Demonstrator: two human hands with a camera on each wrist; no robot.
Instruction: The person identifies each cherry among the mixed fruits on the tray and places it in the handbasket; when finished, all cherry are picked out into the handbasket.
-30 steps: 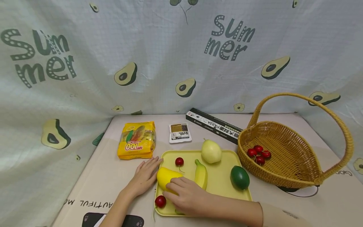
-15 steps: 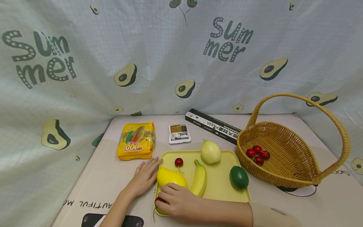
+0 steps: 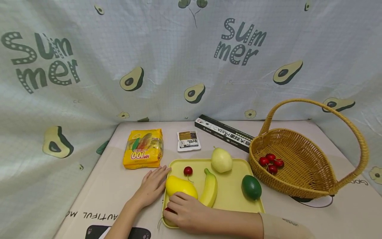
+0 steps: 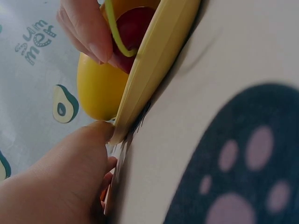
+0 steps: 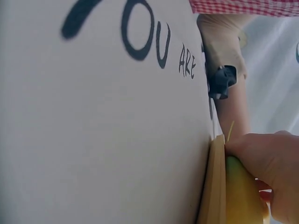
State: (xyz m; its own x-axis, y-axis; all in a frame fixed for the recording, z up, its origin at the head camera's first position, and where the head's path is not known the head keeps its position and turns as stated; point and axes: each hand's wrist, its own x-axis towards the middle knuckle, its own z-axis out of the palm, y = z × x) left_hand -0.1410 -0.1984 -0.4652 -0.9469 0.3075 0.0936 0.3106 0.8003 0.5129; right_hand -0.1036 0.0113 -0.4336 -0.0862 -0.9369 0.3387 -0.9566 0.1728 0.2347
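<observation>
A yellow tray [image 3: 232, 189] carries a yellow mango [image 3: 180, 186], a banana [image 3: 210, 187], a pale green pear [image 3: 222, 160], a dark green oval fruit [image 3: 251, 188] and a red cherry [image 3: 188, 171]. At the tray's near left corner, my right hand [image 3: 191, 213] pinches a second cherry [image 4: 133, 32], mostly covered by the fingers in the head view; its green stem shows in the left wrist view. My left hand [image 3: 150, 188] lies by the tray's left side, fingers extended, thumb touching the rim.
A wicker basket [image 3: 298, 186] with a tall handle stands at the right, several cherries [image 3: 271, 162] inside. Along the back lie a yellow candy bag [image 3: 143, 149], a small white-and-brown packet [image 3: 189, 140] and a long black pasta box [image 3: 225, 132]. A printed cloth hangs behind.
My right hand has moved left and toward me, from beside the mango onto the corner cherry. The cherry's stem has shifted slightly. My left hand has stayed in place.
</observation>
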